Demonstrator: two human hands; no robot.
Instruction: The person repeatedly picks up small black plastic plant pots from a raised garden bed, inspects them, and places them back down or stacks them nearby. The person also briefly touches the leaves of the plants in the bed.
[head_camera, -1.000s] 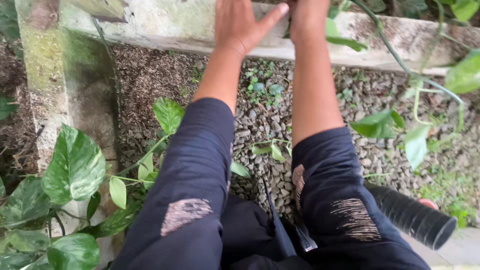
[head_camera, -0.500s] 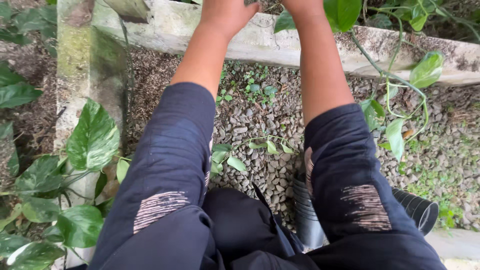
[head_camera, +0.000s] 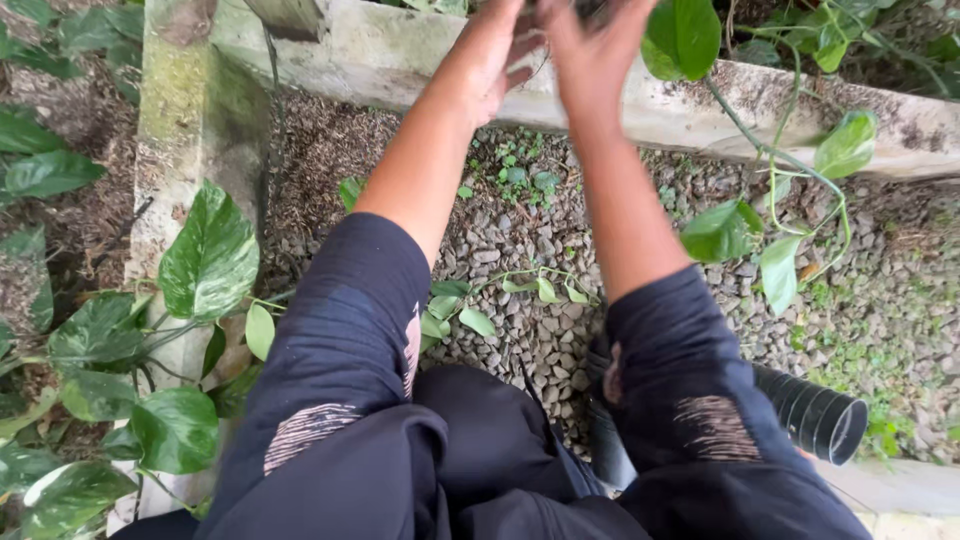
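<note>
Up at the top edge, the left hand (head_camera: 497, 52) and right hand (head_camera: 590, 45) meet over a concrete ledge (head_camera: 640, 105), both around something dark that is cut off by the frame; whether the fingers are clamped or loose cannot be told. A trailing vine stem (head_camera: 770, 160) hangs just right of the right hand, its long axis running down and rightward from the ledge, carrying smooth, heart-shaped green leaves (head_camera: 683, 35). Below the ledge lies a bed of rough grey gravel (head_camera: 520, 250) with small weeds. By the right elbow a black ribbed plastic pot (head_camera: 815, 415) lies on its side, mouth pointing right, nothing visible inside. Broad variegated pothos leaves (head_camera: 210, 255) crowd a mossy concrete post (head_camera: 190, 130) on the left.
</note>
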